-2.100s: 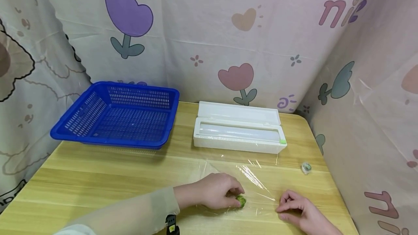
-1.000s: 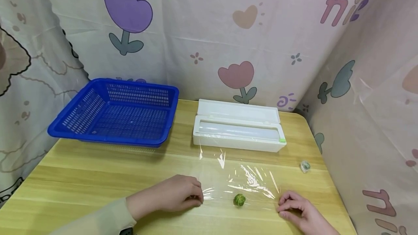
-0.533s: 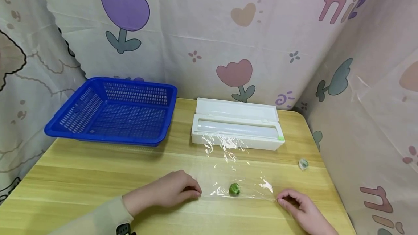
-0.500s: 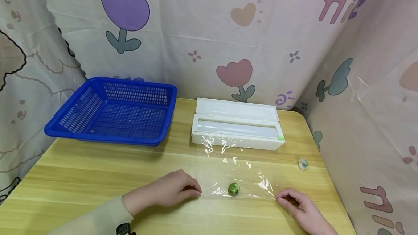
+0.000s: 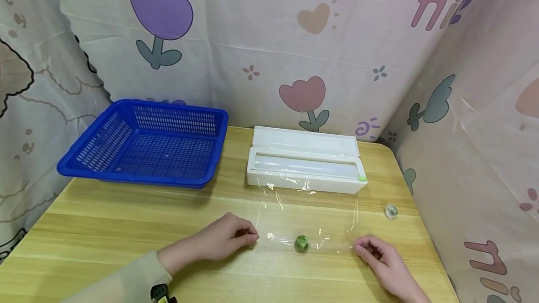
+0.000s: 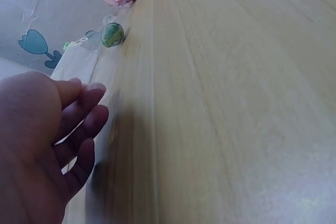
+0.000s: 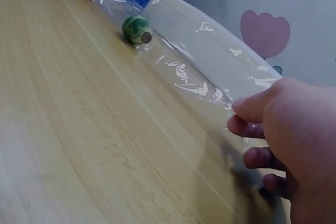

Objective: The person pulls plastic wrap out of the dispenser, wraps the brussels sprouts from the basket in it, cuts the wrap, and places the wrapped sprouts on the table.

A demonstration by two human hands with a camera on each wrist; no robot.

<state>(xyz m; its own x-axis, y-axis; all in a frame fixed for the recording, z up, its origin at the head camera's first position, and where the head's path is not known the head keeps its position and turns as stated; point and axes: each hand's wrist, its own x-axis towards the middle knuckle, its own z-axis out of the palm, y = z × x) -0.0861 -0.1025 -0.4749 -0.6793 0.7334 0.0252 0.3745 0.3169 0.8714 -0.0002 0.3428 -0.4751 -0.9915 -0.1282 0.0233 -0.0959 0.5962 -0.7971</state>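
Note:
A green Brussels sprout (image 5: 302, 243) sits on clear cling film (image 5: 286, 219) drawn out from a white dispenser box (image 5: 303, 183). At the film's near left corner my left hand (image 5: 227, 237) pinches the edge between thumb and fingertips. My right hand (image 5: 385, 263) pinches the near right corner the same way. Seen from the right wrist, the film stretches taut and shiny between both hands, with the sprout (image 7: 137, 30) near its middle, its brown cut stem end showing. In the left wrist view, the left hand (image 6: 52, 129) has its lower fingers loosely curled.
The dispenser's lid (image 5: 305, 140) stands raised behind a roll of film (image 5: 305, 164). A blue plastic basket (image 5: 168, 179) is at the back left. Near the table's right edge lies a small film-wrapped green item (image 5: 391, 211). A patterned curtain (image 5: 236, 22) closes off the back and sides.
My left hand has let go of the sprout and moved left to the film's corner. Both hands have shifted slightly away from the body with the film, and the sprout has moved with it.

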